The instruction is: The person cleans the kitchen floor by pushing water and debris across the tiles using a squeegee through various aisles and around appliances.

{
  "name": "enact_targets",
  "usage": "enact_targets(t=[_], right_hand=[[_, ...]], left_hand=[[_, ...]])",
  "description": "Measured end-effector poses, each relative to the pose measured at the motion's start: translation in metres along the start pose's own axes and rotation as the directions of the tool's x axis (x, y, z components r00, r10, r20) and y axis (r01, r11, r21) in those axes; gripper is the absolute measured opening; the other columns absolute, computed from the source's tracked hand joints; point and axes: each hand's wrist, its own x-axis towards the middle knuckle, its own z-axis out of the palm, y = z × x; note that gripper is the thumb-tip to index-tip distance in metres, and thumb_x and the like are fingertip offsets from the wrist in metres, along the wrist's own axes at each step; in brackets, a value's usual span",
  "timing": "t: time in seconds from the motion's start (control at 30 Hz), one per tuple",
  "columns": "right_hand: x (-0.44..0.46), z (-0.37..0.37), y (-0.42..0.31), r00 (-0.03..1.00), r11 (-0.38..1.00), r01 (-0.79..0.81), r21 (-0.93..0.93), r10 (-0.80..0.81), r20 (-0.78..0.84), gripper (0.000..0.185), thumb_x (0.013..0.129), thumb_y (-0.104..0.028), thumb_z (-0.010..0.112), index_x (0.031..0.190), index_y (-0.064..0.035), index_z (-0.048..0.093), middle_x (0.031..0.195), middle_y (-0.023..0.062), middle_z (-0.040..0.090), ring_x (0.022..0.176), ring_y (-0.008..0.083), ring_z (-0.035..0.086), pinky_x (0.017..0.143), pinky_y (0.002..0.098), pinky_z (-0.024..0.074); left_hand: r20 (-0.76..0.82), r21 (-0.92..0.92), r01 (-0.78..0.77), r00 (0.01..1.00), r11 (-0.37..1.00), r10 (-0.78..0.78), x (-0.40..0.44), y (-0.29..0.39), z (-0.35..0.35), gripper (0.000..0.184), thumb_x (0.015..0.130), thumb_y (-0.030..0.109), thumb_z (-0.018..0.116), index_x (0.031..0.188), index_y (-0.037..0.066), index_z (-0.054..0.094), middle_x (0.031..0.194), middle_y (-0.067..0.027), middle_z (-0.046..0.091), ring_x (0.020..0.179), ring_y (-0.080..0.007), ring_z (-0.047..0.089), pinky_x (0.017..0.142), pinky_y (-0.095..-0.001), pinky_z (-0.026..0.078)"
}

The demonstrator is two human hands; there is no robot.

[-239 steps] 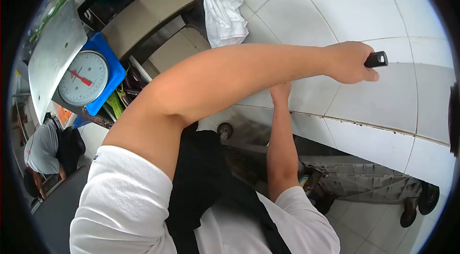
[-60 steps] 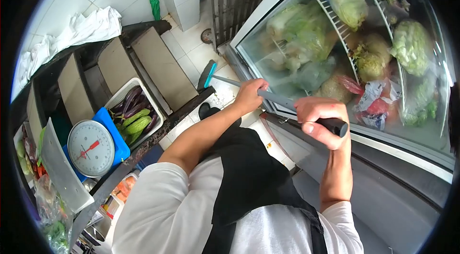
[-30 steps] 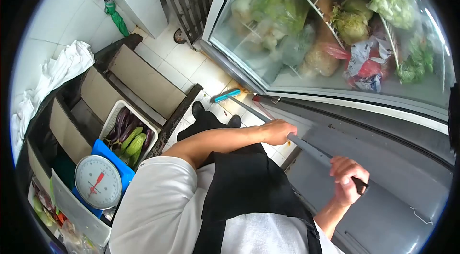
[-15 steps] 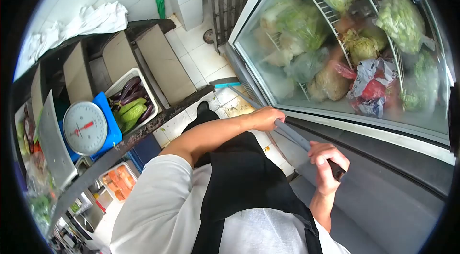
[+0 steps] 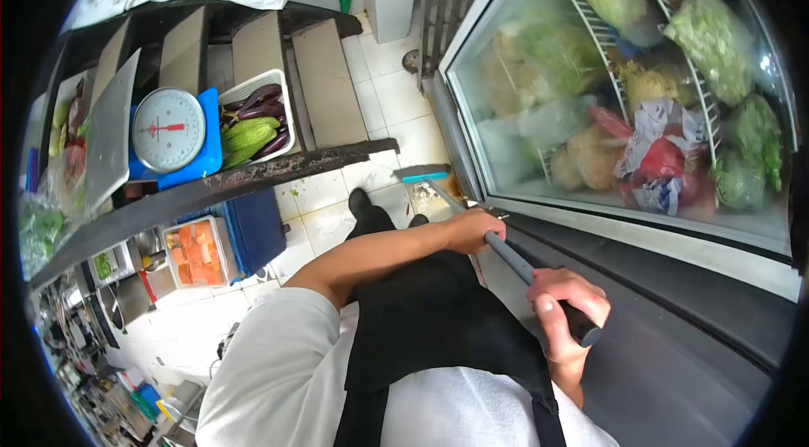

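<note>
A long-handled broom (image 5: 510,259) runs diagonally from my hands down to the floor; its grey handle ends in a narrow teal head (image 5: 425,178) with a dark edge. My left hand (image 5: 474,231) is closed around the handle partway down. Higher up, my right hand (image 5: 570,305) wraps the black grip at the handle's top end, the thumb lying along it. The broom's head rests on white floor tiles (image 5: 400,106), beside a brownish stained patch (image 5: 431,196) at the foot of the fridge.
A glass-fronted fridge (image 5: 624,93) holding bagged vegetables stands close on my right. On my left is a slatted shelf (image 5: 329,85) with a dial scale (image 5: 168,130) and a basket of eggplants (image 5: 263,101). Below are a blue box (image 5: 251,232) and a tub of orange pieces (image 5: 196,255).
The broom's head has come nearer to me along the floor. Both hands keep their hold on the handle. My view has shifted left, showing more of the lower shelf area.
</note>
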Motion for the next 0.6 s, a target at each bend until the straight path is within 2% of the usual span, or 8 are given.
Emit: enact_targets(t=[0.07, 0.13, 0.27, 0.4, 0.47, 0.5, 0.53, 0.6], right_hand=[[0.003, -0.003, -0.008, 0.998, 0.998, 0.061, 0.01, -0.061, -0.013, 0.009, 0.077, -0.005, 0.068, 0.079, 0.003, 0.065, 0.071, 0.0131, 0.066, 0.069, 0.0266, 0.065, 0.075, 0.0385, 0.054], [0.008, -0.003, -0.017, 0.991, 0.988, 0.137, 0.071, -0.135, -0.022, 0.028, 0.079, -0.024, 0.077, 0.082, 0.0011, 0.066, 0.073, 0.0112, 0.065, 0.069, 0.0268, 0.065, 0.076, 0.0433, 0.0555], [0.026, -0.001, -0.017, 0.923, 0.913, 0.383, 0.141, -0.386, -0.006, 0.046, 0.082, -0.045, 0.079, 0.083, -0.0009, 0.064, 0.067, 0.0088, 0.062, 0.065, 0.026, 0.064, 0.067, 0.0453, 0.0564], [0.05, 0.022, -0.022, 0.908, 0.901, 0.418, 0.116, -0.419, -0.009, 0.045, 0.089, -0.044, 0.073, 0.08, -0.0017, 0.062, 0.066, 0.0083, 0.06, 0.063, 0.0239, 0.062, 0.063, 0.0408, 0.0552], [0.06, 0.043, -0.028, 0.921, 0.921, 0.385, 0.065, -0.378, -0.099, 0.045, 0.09, -0.043, 0.072, 0.08, -0.0009, 0.061, 0.066, 0.0095, 0.06, 0.064, 0.0235, 0.061, 0.062, 0.0399, 0.0549], [0.067, 0.054, -0.029, 0.926, 0.927, 0.371, 0.048, -0.365, -0.1, 0.047, 0.09, -0.044, 0.071, 0.08, 0.0006, 0.061, 0.067, 0.0105, 0.06, 0.065, 0.0239, 0.061, 0.063, 0.0383, 0.054], [0.072, 0.062, -0.025, 0.941, 0.944, 0.328, 0.03, -0.324, -0.103, 0.043, 0.088, -0.039, 0.075, 0.083, 0.0018, 0.062, 0.07, 0.0096, 0.061, 0.067, 0.0214, 0.061, 0.065, 0.0354, 0.0526], [0.081, 0.083, -0.012, 0.978, 0.983, 0.178, 0.032, -0.174, -0.116, 0.035, 0.085, -0.029, 0.078, 0.09, 0.0027, 0.063, 0.081, 0.0091, 0.064, 0.072, 0.0183, 0.061, 0.07, 0.0323, 0.0512]], left_hand=[[0.044, -0.013, 0.002, 0.999, 1.0, -0.002, 0.006, 0.023, -0.017, 0.011, 0.079, 0.01, 0.068, 0.09, 0.01, 0.067, 0.08, -0.0098, 0.068, 0.077, -0.0329, 0.066, 0.07, -0.0423, 0.051], [0.036, 0.01, 0.027, 0.999, 1.0, -0.027, 0.011, 0.041, -0.041, 0.014, 0.077, 0.01, 0.069, 0.091, 0.01, 0.068, 0.08, -0.009, 0.069, 0.078, -0.0321, 0.067, 0.069, -0.0417, 0.051], [0.05, 0.034, -0.004, 0.999, 0.999, 0.002, 0.021, 0.054, -0.079, 0.022, 0.071, 0.005, 0.071, 0.093, 0.01, 0.069, 0.078, -0.0092, 0.07, 0.076, -0.0319, 0.066, 0.068, -0.0426, 0.051], [-0.104, 0.088, -0.102, 0.988, 0.991, 0.111, 0.011, 0.053, -0.101, 0.031, 0.07, 0.007, 0.073, 0.101, 0.01, 0.067, 0.086, -0.0081, 0.064, 0.086, -0.0314, 0.064, 0.075, -0.0415, 0.051], [-0.295, 0.134, -0.023, 0.954, 0.991, 0.062, 0.001, 0.05, -0.105, 0.038, 0.071, 0.01, 0.075, 0.108, 0.009, 0.065, 0.095, -0.008, 0.061, 0.096, -0.0314, 0.061, 0.083, -0.0404, 0.05], [-0.333, 0.208, 0.103, 0.943, 0.973, -0.028, -0.007, 0.053, -0.11, 0.049, 0.075, 0.018, 0.078, 0.12, 0.008, 0.062, 0.106, -0.0122, 0.059, 0.105, -0.0332, 0.058, 0.088, -0.0422, 0.048], [-0.346, 0.205, 0.098, 0.938, 0.974, -0.022, -0.016, 0.056, -0.114, 0.049, 0.075, 0.018, 0.078, 0.12, 0.008, 0.062, 0.106, -0.0122, 0.059, 0.105, -0.0332, 0.058, 0.088, -0.0422, 0.048], [-0.428, 0.115, 0.304, 0.874, 0.946, -0.229, -0.037, 0.065, -0.123, 0.062, 0.078, 0.03, 0.08, 0.131, 0.007, 0.056, 0.117, -0.016, 0.056, 0.112, -0.0343, 0.056, 0.091, -0.0429, 0.048]])
